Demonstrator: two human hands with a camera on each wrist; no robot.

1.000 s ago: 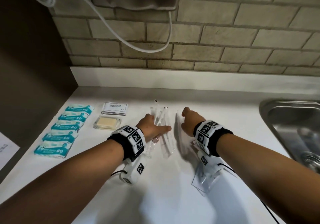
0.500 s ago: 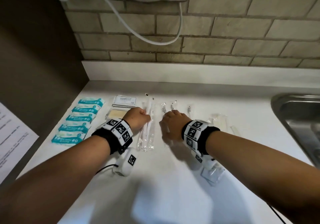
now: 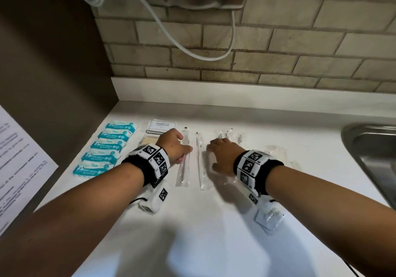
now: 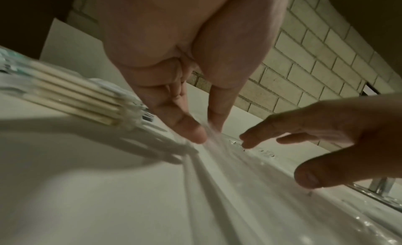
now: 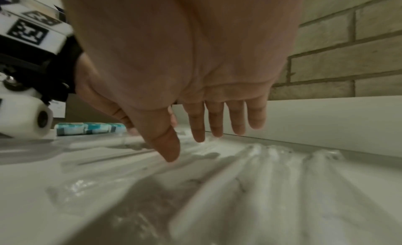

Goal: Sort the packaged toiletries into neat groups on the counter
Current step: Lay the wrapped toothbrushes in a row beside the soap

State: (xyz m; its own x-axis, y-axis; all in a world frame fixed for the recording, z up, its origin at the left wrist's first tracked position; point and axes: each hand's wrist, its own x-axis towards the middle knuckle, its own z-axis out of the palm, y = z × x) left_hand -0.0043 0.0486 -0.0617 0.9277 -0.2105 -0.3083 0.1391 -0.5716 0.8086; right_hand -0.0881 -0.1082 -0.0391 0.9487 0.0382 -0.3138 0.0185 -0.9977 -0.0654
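Several long clear-wrapped packets lie side by side on the white counter [image 3: 214,223]. My left hand [image 3: 173,146] is at the leftmost clear packet [image 3: 183,169]; in the left wrist view its thumb and forefinger [image 4: 193,133] pinch the wrapper. A second clear packet [image 3: 202,174] lies free between the hands. My right hand [image 3: 220,154] rests palm down with straight, spread fingers [image 5: 217,126] over more clear packets [image 5: 261,180]. Teal packets [image 3: 107,148] form a column at far left, beside a shampoo sachet [image 3: 162,124] and a swab pack [image 3: 145,141].
A steel sink [image 3: 368,148] is set into the counter at the right. A dark side panel [image 3: 53,84] and a printed sheet [image 3: 19,169] bound the left. A white cable [image 3: 192,51] hangs over the brick wall behind.
The bunched clear packets have been drawn apart into separate parallel lines. My left hand has shifted left with one packet, and my right hand has flattened over the others.
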